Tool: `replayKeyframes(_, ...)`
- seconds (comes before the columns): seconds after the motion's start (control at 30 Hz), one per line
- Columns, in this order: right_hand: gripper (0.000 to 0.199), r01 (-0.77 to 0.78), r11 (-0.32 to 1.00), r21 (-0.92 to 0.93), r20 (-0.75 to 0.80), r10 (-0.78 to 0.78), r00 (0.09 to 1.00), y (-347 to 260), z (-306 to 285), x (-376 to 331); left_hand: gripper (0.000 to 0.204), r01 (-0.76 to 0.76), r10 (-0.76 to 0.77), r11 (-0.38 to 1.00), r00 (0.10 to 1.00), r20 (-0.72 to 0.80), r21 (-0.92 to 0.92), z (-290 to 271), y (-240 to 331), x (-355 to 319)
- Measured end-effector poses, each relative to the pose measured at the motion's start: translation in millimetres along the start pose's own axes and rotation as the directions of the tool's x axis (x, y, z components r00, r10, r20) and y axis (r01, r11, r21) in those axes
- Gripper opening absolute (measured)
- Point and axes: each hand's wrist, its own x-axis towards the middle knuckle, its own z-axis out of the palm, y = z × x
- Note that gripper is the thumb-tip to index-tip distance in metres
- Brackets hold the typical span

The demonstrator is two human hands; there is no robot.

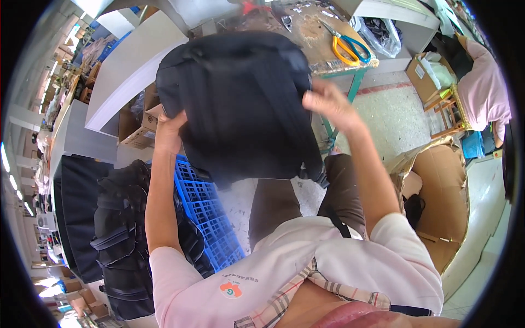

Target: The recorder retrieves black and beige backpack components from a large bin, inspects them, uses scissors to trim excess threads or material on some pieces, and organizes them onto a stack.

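A black backpack [240, 104] with straps on its face is held up in front of me, slightly blurred by motion. My left hand [170, 131] is closed on its left side, the thumb on the near face and the fingers mostly hidden. At the opposite side, my right hand [334, 106] is closed at the backpack's edge. That hand is a little smeared, and some fingertips are hidden by the fabric. Below the bag's lower edge show my brown trousers [273, 210].
Scissors with yellow and teal handles [350, 48] lie on the worn workbench [311, 30] ahead. Black bags [123, 235] are piled at left, beside a blue plastic crate [210, 218]. An open cardboard box [437, 202] stands at right. Beyond it, another person [484, 82] sits near a wooden chair.
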Motion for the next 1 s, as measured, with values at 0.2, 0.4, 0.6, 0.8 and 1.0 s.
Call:
replayKeyframes(0.2,0.028,-0.107,0.982,0.153,-0.173,0.133,0.976,32,23,12,0.035,0.153,-0.172,0.984,0.952,-0.255,-0.091,-6,-9,26)
replayKeyframes(0.4,0.026,-0.111,0.986,0.126,-0.179,0.133,0.975,33,10,33,0.035,0.253,-0.284,0.957,0.919,-0.274,-0.143,3,-5,48)
replayKeyframes(0.6,0.031,-0.11,0.975,0.193,-0.216,0.152,0.964,33,-4,31,0.033,0.26,-0.273,0.962,0.923,-0.272,-0.084,9,-8,62)
replayKeyframes(0.8,0.036,-0.24,0.884,0.401,-0.221,0.347,0.911,67,-4,11,0.043,0.112,-0.1,0.973,0.993,0.069,-0.203,5,24,3)
replayKeyframes(1.0,0.036,-0.354,0.627,0.694,0.08,0.421,0.903,121,-9,-3,0.061,-0.328,0.288,0.936,0.922,0.261,0.126,66,58,-21)
